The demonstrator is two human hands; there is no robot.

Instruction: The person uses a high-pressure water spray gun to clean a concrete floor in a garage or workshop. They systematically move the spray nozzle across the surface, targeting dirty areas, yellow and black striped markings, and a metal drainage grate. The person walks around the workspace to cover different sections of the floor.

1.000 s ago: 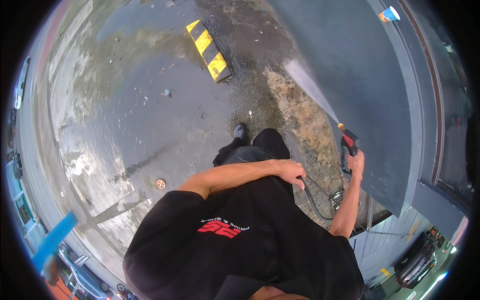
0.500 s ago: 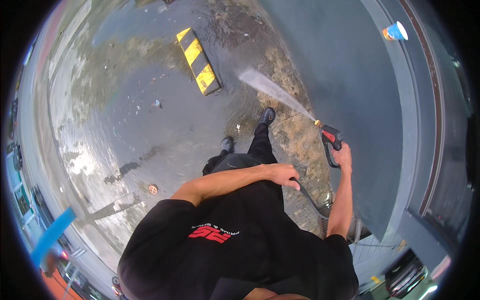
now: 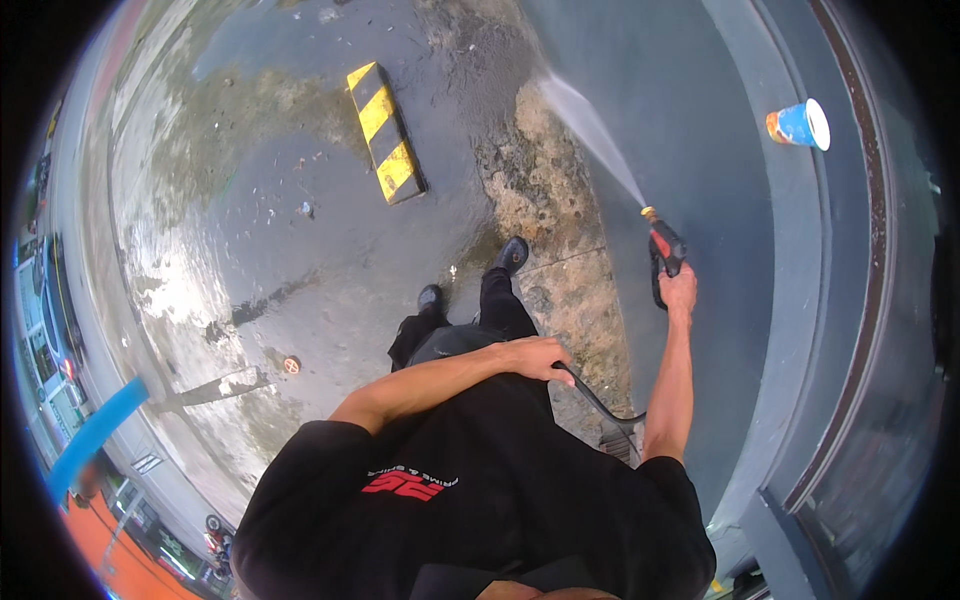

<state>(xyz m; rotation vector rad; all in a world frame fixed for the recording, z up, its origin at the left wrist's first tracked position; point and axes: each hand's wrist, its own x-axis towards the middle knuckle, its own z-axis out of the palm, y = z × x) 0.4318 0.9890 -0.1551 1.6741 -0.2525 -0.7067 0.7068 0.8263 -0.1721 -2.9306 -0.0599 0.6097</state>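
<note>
My right hand is closed round the grip of a black and red pressure washer gun with a brass-coloured nozzle, held out over the grey wall face. A white fan of water sprays from it toward the seam where the wall meets the stained ground. In front of my waist, my left hand is wrapped round a black hose, which curves right and passes behind my right forearm. The ends of the left fingers are partly hidden.
A yellow and black wheel stop lies on the wet pavement ahead. On the ledge at right rests a blue paper cup. A small round cover is set in the ground at left. A grate shows beside the hose.
The gun has swung so its spray points more forward and strikes nearer the wall's base. My left hand still grips the hose. The view has shifted, with the cup appearing nearer.
</note>
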